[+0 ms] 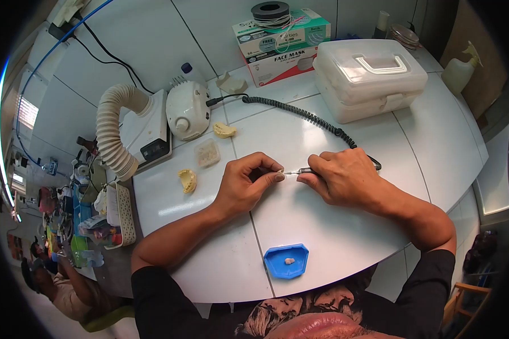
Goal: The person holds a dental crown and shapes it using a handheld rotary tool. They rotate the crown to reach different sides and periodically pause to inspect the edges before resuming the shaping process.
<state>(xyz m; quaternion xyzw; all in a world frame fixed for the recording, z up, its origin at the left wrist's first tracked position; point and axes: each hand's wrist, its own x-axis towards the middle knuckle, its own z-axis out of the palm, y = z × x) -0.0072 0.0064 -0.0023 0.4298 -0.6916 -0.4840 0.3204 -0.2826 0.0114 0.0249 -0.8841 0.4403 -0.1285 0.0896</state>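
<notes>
Over the middle of the white table, my right hand is closed around a dental handpiece, its thin tip pointing left. My left hand is in a pinch at that tip; whatever sits between thumb and finger is too small and covered to name. A coiled black cord runs from the handpiece to a white control unit with a dial. Nearer to me lies a blue tray holding a small pinkish-beige piece. Left of my left hand are a yellow dental cast and a small clear box.
Another yellow cast piece lies by the control unit. A ribbed suction hose arches at the left. Face mask boxes and a white carry case stand at the back. A basket is beyond the left edge, near a seated person.
</notes>
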